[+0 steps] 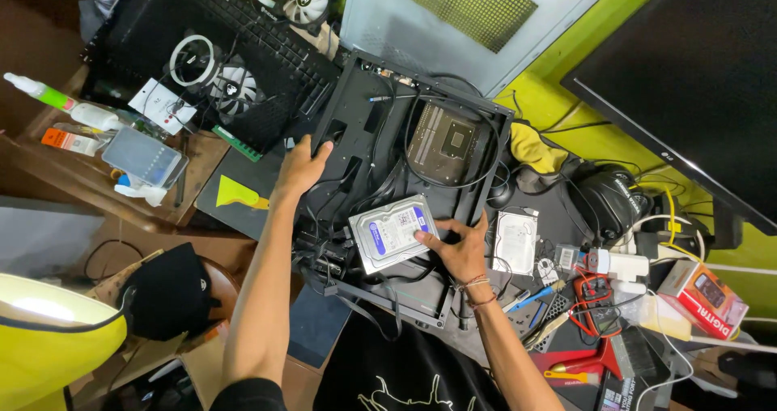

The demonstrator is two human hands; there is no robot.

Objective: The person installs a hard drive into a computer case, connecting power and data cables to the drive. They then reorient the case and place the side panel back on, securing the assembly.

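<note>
The right hand point(460, 251) rests fingers-spread on the silver hard drive point(394, 232), thumb at its near edge, pressing it flat onto the open black computer case point(356, 119). The drive lies loose and slightly skewed across the case's near half, among black cables point(340, 253), and looks not yet seated in any bay (no screws visible). A second bare drive point(515, 242) lies just right of the case. Farther up, the left hand point(301, 169) grips the case's left rim, fingers curled over it. Beyond, the motherboard point(443, 142) sits mounted; case fans point(231, 87) lie apart on the keyboard point(243, 30), so fitting seems only partly done.
</note>
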